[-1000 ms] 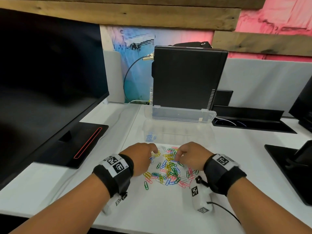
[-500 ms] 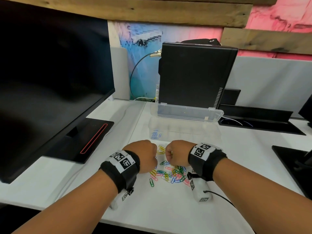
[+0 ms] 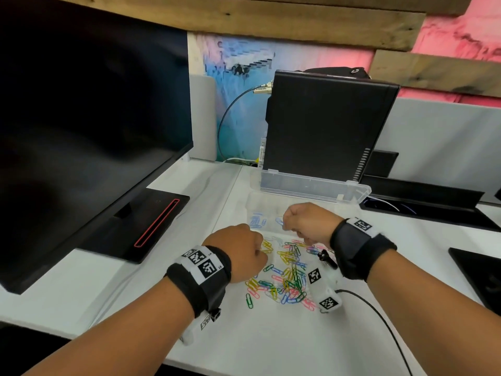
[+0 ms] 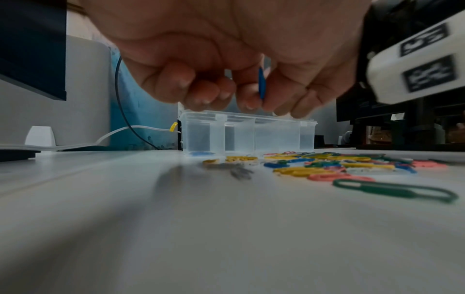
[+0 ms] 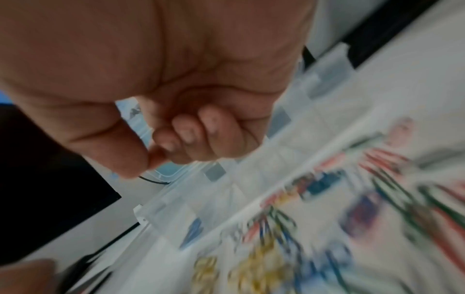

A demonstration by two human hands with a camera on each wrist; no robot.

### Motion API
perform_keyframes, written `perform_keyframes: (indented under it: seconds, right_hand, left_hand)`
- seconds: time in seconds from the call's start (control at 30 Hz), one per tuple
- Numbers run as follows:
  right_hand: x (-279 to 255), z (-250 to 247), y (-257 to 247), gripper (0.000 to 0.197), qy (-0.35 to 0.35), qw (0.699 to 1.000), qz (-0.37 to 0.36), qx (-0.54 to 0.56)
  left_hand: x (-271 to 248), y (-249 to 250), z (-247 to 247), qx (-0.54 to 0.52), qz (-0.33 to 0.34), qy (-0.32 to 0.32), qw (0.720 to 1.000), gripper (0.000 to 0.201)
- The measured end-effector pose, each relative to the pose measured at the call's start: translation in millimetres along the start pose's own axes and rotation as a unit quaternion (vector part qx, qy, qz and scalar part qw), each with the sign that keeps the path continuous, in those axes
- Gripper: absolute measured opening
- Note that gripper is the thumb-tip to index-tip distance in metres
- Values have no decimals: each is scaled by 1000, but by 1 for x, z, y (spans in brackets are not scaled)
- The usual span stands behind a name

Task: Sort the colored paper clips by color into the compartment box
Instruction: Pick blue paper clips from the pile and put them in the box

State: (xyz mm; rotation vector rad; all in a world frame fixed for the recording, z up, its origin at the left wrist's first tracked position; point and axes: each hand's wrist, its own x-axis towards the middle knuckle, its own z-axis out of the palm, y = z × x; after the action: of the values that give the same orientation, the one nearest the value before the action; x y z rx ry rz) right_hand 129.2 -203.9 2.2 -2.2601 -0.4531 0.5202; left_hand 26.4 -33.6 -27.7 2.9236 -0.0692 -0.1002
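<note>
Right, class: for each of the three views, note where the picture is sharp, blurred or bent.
Head view: mostly sharp, its wide lens bowing the black monitor. Left wrist view: the clear plastic compartment box reads clearly, though the left hand is soft. Right wrist view: motion blur smears the coloured paper clips.

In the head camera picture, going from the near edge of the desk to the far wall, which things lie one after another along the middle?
Pile of colored paper clips → clear compartment box → its open lid → black computer case.
</note>
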Motion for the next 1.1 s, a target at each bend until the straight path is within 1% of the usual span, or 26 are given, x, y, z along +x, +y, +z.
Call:
perform_keyframes:
  seconds: [0.07, 0.1, 0.13, 0.2, 0.3, 0.4, 0.5, 0.57, 0.6, 0.63, 0.67, 0.7, 0.73, 0.77, 0.8, 0.83, 0.87, 0.93, 1.0, 1.1]
  right_hand:
    - [14, -1, -15, 9, 67, 986, -56, -139]
    - [21, 1, -22, 8, 84, 975, -71, -193]
    - [28, 3, -29, 6, 92, 965, -79, -232]
    - [43, 10, -39, 3, 99, 953, -91, -271]
    - [57, 11, -45, 15, 101, 951, -115, -270]
    - [54, 5, -38, 23, 116, 951, -145, -249]
    - [28, -5, -20, 15, 166, 941, -194, -221]
    - [2, -14, -3, 9, 196, 936, -210, -204]
    - [-11, -22, 8, 10, 196, 937, -197, -209]
    - [-25, -29, 21, 11, 181, 944, -164, -221]
    - [-40, -38, 34, 10, 145, 951, -107, -250]
    - [-53, -45, 46, 7, 95, 946, -37, -307]
    - [-66, -51, 58, 8, 52, 928, 34, -368]
    - [-77, -55, 69, 12, 19, 904, 92, -417]
    - [-86, -58, 79, 19, -4, 886, 131, -444]
    - [-93, -58, 85, 26, -17, 879, 153, -452]
    - [-97, -58, 91, 34, -22, 877, 163, -451]
    - [-101, -56, 94, 43, -19, 881, 167, -443]
    - [-102, -52, 95, 41, -3, 886, 166, -434]
    - [-103, -46, 98, 36, 12, 888, 164, -429]
  left_hand:
    - [0, 0, 3, 7, 17, 6, 1000, 21]
    - [0, -1, 4, 8, 27, 5, 1000, 20]
    - [0, -1, 5, 8, 36, 4, 999, 21]
    - [1, -2, 6, -3, 46, 11, 999, 22]
    - [3, -4, 6, -16, 48, 26, 998, 21]
    - [6, -6, 6, -36, 38, 33, 998, 21]
    - [9, -10, 7, -35, 30, 59, 997, 22]
    - [10, -11, 7, -34, 23, 73, 996, 19]
    - [10, -11, 6, -38, 17, 78, 996, 18]
    - [10, -12, 4, -44, 12, 83, 996, 16]
    - [11, -12, -1, -52, 7, 88, 995, 15]
    - [12, -17, -7, -66, -5, 100, 993, 14]
    - [16, -22, -14, -89, -18, 118, 989, 14]
    - [21, -27, -20, -121, -33, 141, 982, 14]
    - [28, -32, -25, -153, -48, 163, 973, 14]
    - [36, -36, -30, -181, -60, 181, 965, 15]
    - [45, -38, -33, -200, -70, 192, 958, 16]
    - [62, -36, -37, -201, -75, 202, 956, 19]
    - [78, -33, -39, -156, -65, 193, 967, 20]
    - [90, -25, -40, -56, -48, 137, 988, 22]
